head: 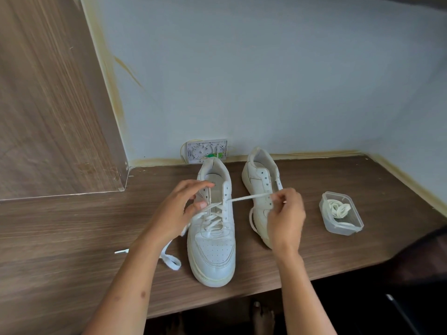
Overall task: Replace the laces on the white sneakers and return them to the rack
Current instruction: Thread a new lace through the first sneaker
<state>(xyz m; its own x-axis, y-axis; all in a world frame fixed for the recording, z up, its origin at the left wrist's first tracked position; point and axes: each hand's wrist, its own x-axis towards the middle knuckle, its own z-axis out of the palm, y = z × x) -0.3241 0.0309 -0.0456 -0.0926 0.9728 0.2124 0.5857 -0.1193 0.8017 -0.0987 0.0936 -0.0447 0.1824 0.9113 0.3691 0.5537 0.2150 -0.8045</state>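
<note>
Two white sneakers stand on the wooden desk [72, 226], toes toward me. The left sneaker [212, 250] is partly laced with a white lace [246, 197]. My left hand [179, 211] rests at its left eyelet row, fingers curled on the shoe's edge and lace. My right hand [285, 216] pinches the lace's other end, pulled taut to the right from an upper eyelet. The lace's loose left part [169, 258] trails onto the desk. The right sneaker [262, 187] has bare eyelets and is partly hidden behind my right hand.
A clear plastic tub [355, 223] holding a coiled lace sits to the right. A wall socket plate [205, 151] lies behind the shoes. A wooden cabinet side [48, 105] rises at left. The desk's front edge runs below the sneakers; bare feet show beneath.
</note>
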